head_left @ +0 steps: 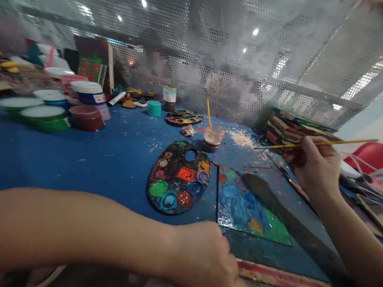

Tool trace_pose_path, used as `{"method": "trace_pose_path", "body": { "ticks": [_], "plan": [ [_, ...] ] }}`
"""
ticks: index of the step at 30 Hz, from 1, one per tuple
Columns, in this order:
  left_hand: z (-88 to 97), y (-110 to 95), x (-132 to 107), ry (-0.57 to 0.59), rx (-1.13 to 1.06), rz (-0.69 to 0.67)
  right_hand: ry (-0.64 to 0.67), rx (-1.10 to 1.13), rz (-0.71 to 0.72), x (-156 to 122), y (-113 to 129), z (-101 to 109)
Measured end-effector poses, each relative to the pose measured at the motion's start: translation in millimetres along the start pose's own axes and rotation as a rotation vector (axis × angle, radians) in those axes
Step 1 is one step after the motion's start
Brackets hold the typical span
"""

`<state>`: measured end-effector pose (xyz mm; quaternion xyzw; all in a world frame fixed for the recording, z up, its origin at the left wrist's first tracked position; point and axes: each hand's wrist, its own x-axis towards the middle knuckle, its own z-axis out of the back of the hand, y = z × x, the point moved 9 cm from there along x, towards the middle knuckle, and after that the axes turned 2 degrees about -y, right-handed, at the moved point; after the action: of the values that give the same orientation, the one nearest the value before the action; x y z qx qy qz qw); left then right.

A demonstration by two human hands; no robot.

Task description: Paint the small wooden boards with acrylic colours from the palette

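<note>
My right hand (315, 165) is closed on a thin yellow paintbrush (314, 144) held level above the table, its tip pointing left. My left hand (203, 255) rests closed at the near edge of a small painted panel (248, 207), blue and green, and appears to grip its lower left corner. A dark oval palette (178, 179) with wells of red, green, blue and orange paint lies just left of the panel. Beyond it a plastic cup of murky water (213, 138) holds another yellow brush.
Paint tubs with white lids (86, 93) crowd the far left of the blue table (98, 155). A second palette (183, 118), a teal cap and a jar sit further back. A stack of painted boards (291, 127) lies at right. A perforated screen stands behind, with people beyond it.
</note>
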<state>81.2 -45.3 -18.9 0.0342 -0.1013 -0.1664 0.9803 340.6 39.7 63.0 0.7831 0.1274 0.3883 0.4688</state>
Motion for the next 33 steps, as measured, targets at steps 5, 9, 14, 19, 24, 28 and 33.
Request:
{"method": "trace_pose_path", "body": {
  "ticks": [5, 9, 14, 19, 24, 28, 33],
  "plan": [
    [-6.9, -0.5, 3.2, 0.028, -0.062, 0.033, 0.4, -0.17, 0.024, -71.5, 27.3, -105.6],
    [-12.7, -0.8, 5.3, 0.037, -0.103, 0.051, 0.673, -0.247, 0.035, -117.6, 26.8, -171.8],
    [-13.7, -2.4, 10.2, 0.119, -0.137, 0.003, 0.843, -0.389, 0.153, -143.7, 22.4, -211.4],
    [-12.4, -1.8, 12.6, 0.311, -0.229, -0.034, 0.938, -0.416, 0.203, -158.0, 18.8, -234.6],
    [-11.1, -2.7, 11.8, 0.337, -0.24, -0.053, 0.911, -0.435, 0.246, -150.7, 34.8, -228.5],
    [-7.0, -3.3, 9.7, 0.197, -0.124, -0.04, 0.513, -0.422, 0.322, -119.0, 75.4, -162.2],
    [7.7, -2.1, 1.5, -0.075, 0.033, -0.055, -0.363, -0.511, 0.617, -132.7, 119.0, -13.1]
  ]
}}
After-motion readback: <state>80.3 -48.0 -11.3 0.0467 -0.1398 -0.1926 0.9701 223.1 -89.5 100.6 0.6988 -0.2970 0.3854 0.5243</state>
